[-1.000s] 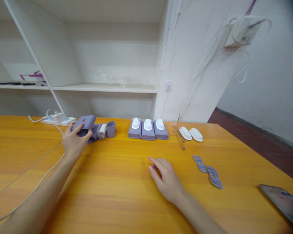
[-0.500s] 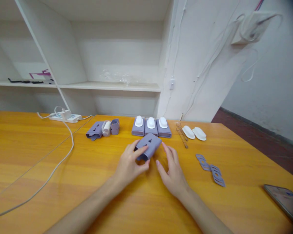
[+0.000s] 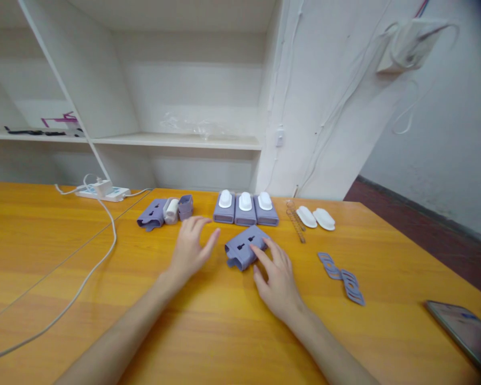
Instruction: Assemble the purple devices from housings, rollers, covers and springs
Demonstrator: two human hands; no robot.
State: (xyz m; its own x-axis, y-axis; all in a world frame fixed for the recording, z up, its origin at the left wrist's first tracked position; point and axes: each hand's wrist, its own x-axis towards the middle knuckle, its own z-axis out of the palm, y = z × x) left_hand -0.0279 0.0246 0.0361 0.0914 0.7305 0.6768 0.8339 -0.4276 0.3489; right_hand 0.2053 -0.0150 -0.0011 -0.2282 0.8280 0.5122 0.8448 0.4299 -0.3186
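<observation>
A purple plastic housing [image 3: 240, 247] with two keyhole-shaped slots is tilted in front of me at the middle of the table. My right hand [image 3: 278, 275] grips its right end, fingers over the top and thumb at the near side. To its left, my left hand [image 3: 192, 246] is off the housing, fingers apart and holding nothing. Beyond that hand lie a similar purple housing [image 3: 151, 214], a white roller-like part [image 3: 171, 210] and a small purple hollow part [image 3: 185, 207]. Behind the held housing stand three purple boxes [image 3: 245, 216] with white knobs on top.
Springs [image 3: 295, 222] and two white oval caps [image 3: 324, 219] lie at the back right. Flat purple slotted plates [image 3: 351, 287] are nearer, with a phone [image 3: 463, 331] at the right edge. A power strip [image 3: 112, 193] and a white cable [image 3: 108, 248] occupy the left.
My left hand has let go of the housing and moved left and back. My right hand has closed on the housing's right end.
</observation>
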